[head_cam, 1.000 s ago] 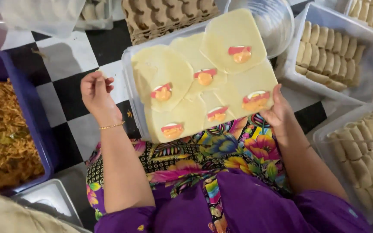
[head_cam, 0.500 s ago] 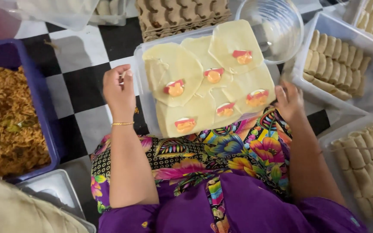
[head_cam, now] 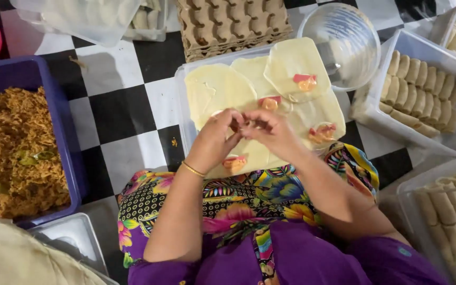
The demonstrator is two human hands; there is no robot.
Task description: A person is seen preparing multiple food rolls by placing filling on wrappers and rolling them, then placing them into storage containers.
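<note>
At the left edge of the black-and-white checkered floor (head_cam: 127, 113) stands a deep blue plastic tub of fried noodles (head_cam: 14, 150). Beside it, a clear rectangular plastic lid (head_cam: 181, 113) carries pale round pastry wrappers (head_cam: 215, 89), each topped with a red-and-orange filling piece (head_cam: 304, 82). The left hand (head_cam: 215, 138) and right hand (head_cam: 270, 132) meet over the lid's middle, fingertips pinched on a wrapper's filling. Farther right sit a clear glass bowl (head_cam: 344, 42) and a clear tray of rolled pastries (head_cam: 423, 89).
</note>
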